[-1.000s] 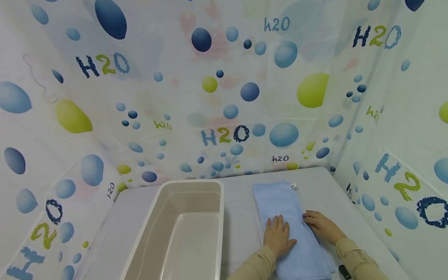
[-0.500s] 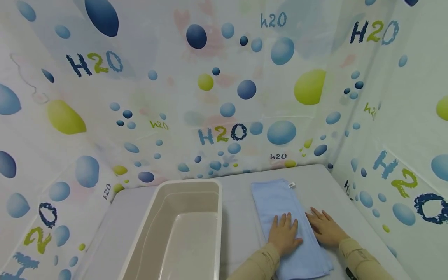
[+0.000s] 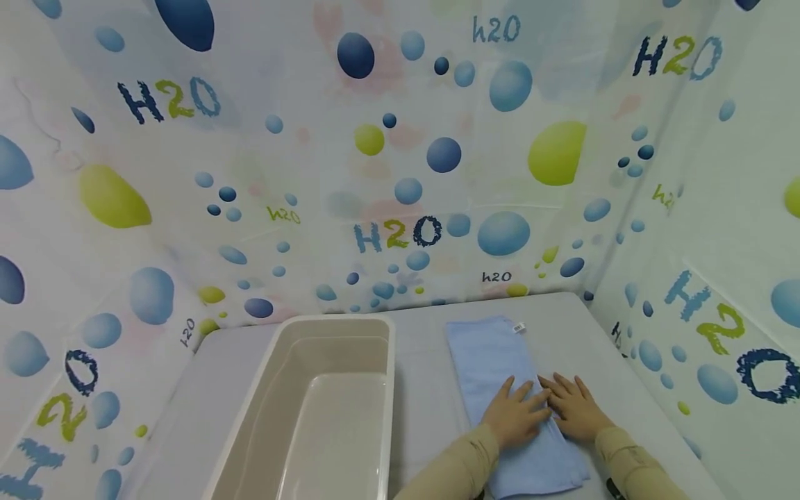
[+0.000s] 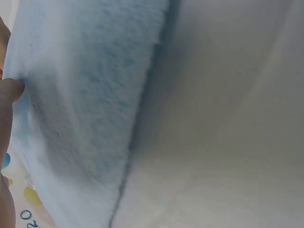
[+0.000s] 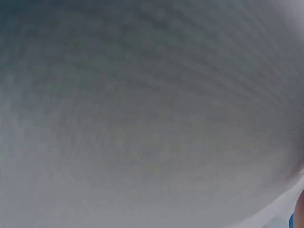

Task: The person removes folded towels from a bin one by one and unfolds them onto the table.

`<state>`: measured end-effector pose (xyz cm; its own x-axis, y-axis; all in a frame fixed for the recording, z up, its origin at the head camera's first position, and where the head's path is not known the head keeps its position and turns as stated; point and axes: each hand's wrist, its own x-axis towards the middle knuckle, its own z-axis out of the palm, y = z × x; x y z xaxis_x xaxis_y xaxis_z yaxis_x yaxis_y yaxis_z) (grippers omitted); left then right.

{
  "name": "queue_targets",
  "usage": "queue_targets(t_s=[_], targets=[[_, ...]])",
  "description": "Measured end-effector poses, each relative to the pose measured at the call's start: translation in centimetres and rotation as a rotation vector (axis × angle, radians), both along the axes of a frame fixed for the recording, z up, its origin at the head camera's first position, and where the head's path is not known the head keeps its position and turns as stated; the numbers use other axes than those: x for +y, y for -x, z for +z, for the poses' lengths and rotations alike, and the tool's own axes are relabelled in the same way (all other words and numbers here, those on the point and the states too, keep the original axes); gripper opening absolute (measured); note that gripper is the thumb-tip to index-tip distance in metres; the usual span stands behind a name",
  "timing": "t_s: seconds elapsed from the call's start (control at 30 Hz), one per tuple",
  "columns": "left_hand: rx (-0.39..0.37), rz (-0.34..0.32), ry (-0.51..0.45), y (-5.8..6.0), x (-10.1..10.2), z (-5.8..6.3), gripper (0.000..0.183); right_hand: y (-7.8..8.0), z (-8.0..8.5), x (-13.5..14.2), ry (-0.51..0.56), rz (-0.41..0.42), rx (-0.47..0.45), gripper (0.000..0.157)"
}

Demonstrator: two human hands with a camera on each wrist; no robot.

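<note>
A light blue folded towel (image 3: 484,361) lies lengthwise on the white-covered table, a small white tag (image 3: 519,328) at its far right corner. On top of it rests my left hand (image 3: 515,417), fingers spread and fairly straight, pointing to the far right. My right hand (image 3: 576,410) lies at the towel's right edge with its fingers extended, the fingertips close to those of the left. In the left wrist view, the towel's fuzzy surface (image 4: 104,76) fills the left half, with a thumb (image 4: 12,89) touching it. The right wrist view is mostly blurred pale cloth.
To the left of the towel stands a deep beige plastic basin (image 3: 390,389). Walls of white sheeting (image 3: 325,167) printed with bubbles and lettering enclose the table (image 3: 425,333) at the back and both sides. A small dark object (image 3: 614,489) shows by the right sleeve.
My left hand has slid right across the towel to its right edge. The right hand's fingers, curled at the edge a second ago, have straightened out.
</note>
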<state>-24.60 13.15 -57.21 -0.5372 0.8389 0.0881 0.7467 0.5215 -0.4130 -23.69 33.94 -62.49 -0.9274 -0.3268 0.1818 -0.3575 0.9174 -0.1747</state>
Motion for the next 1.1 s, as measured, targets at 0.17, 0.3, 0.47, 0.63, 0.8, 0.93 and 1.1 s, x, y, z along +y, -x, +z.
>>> queue_targets(t_s=[0.17,0.3,0.47,0.63,0.8,0.93,1.1], targets=[[-0.003,0.014,-0.002,0.3,-0.6,-0.2,0.030,0.2,0.0,-0.2,0.014,-0.022,-0.003,0.053],[0.014,0.024,-0.025,0.4,-1.0,-0.3,0.028,0.2,0.2,-0.4,0.004,-0.021,0.002,0.056],[0.023,0.035,-0.078,0.3,-1.6,-0.4,0.024,0.0,0.6,-0.7,0.010,-0.040,-0.017,0.059],[-0.010,0.093,-0.106,0.2,-2.4,-1.1,0.029,0.0,1.4,-1.3,0.004,-0.071,-0.058,0.058],[-0.012,0.110,-0.101,0.0,-3.3,-1.3,0.034,0.3,2.4,-3.0,0.013,-0.002,-0.001,0.054],[0.020,0.092,-0.092,-0.1,-3.9,-1.2,0.025,0.2,2.6,-4.2,-0.023,0.078,0.036,0.052],[-0.016,0.046,-0.124,0.5,-4.9,-1.3,0.019,-0.1,2.6,-4.7,0.021,0.039,-0.071,0.056]])
